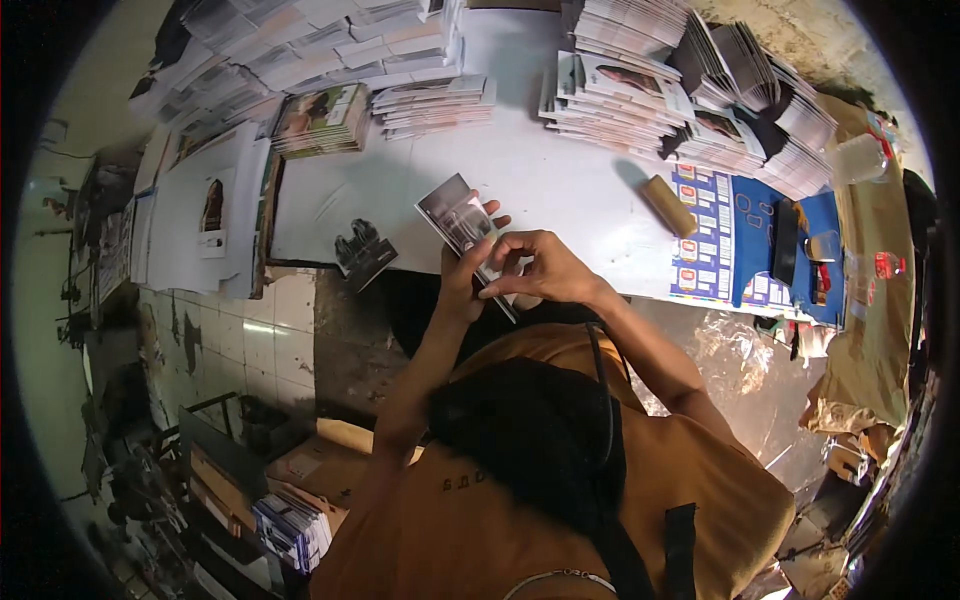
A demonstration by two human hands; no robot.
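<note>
A long, narrow printed leaflet (455, 208) with a dark grey picture is held tilted above the table's near edge. My left hand (466, 278) is closed around it, thumb on top and fingertips showing beyond its far side. Curled in a pinch, my right hand (552, 270) meets the leaflet's lower part near my left thumb; the exact contact is partly hidden by the fingers. Left of my hands, a dark printed paper piece (364, 254) stands folded at the table's near edge.
Printed booklets in stacks (620, 95) crowd the back of the white table (560, 190). A green-covered booklet stack (322, 118) stands left. On the right are a brown roll (670, 206), a blue mat (757, 225) and a clear cup (823, 246). Large white sheets (185, 225) lie far left.
</note>
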